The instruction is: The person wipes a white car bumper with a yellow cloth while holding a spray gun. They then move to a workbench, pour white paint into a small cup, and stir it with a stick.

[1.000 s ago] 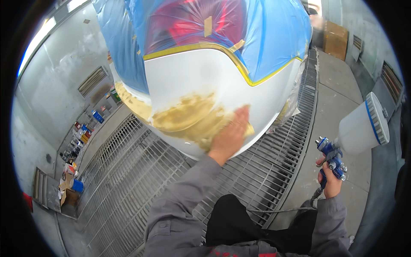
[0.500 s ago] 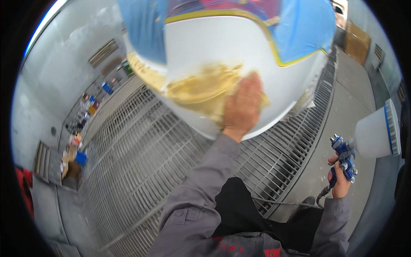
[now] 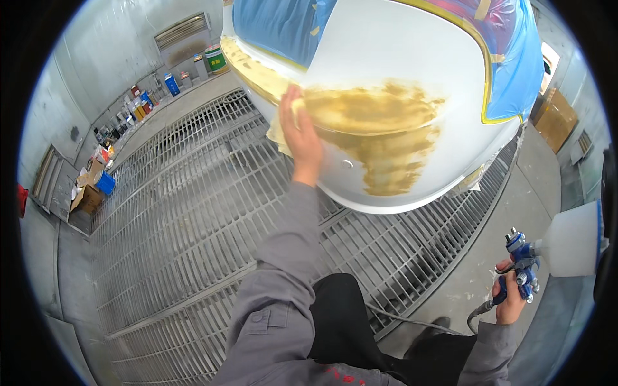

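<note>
My left hand presses a pale yellow tack cloth against the left part of a white car bumper. Most of the cloth is hidden under the palm and fingers, with an edge sticking out to the left. Beside the hand, a yellow-brown sanded patch spreads over the bumper. Low at the right, my right hand grips a blue and silver spray gun by its handle, away from the bumper. The gun carries a large whitish paint cup, and a dark hose runs from its handle.
Blue masking film with yellow tape covers the panels around the bumper. Metal floor grating lies below. Cans and bottles line the left wall, near a cardboard box. Another carton stands at the far right.
My left hand has moved left across the bumper with the cloth, uncovering the yellow-brown patch. My view has shifted, and the spray gun stays in my right hand.
</note>
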Available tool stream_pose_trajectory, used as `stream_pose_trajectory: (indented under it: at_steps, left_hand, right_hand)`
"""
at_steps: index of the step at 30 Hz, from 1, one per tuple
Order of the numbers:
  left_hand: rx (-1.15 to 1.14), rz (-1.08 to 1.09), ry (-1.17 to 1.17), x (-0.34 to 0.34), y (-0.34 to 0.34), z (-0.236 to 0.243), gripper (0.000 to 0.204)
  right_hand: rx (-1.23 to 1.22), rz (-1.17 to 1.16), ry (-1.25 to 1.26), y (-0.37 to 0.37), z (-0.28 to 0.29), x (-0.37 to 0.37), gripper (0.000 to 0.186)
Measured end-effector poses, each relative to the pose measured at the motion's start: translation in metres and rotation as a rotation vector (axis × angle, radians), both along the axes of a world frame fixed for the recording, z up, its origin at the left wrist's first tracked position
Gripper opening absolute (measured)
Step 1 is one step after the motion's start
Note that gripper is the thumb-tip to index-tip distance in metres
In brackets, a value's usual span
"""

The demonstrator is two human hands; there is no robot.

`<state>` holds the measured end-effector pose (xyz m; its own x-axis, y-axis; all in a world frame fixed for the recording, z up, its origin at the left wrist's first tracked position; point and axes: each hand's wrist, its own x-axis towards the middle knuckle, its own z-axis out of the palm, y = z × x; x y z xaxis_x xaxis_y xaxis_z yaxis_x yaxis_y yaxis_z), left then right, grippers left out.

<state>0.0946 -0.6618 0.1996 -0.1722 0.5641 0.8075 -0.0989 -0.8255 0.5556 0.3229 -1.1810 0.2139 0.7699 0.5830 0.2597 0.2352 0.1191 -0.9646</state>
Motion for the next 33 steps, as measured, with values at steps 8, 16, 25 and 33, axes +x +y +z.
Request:
stream_pose_trajectory:
  at_steps: [8, 16, 25, 33]
  left_hand:
    - [-0.122, -0.03, -0.159, 0.027, -0.032, -0.004, 0.047]
    - [0.216, 0.486, 0.17, 0.081, -0.11, 0.016, 0.058]
    - [0.469, 0.772, 0.672, 0.168, -0.178, -0.022, 0.071]
    - [0.426, 0.7, 0.533, 0.125, -0.155, -0.065, 0.062]
  right_hand:
    - [0.139, 0.191, 0.05, 0.042, -0.009, 0.004, 0.034]
    - [0.052, 0.467, 0.137, 0.08, -0.078, 0.067, 0.038]
    - [-0.051, 0.614, 0.228, 0.1, -0.165, 0.11, 0.029]
    - [-0.163, 0.524, 0.123, 0.08, -0.169, 0.129, 0.029]
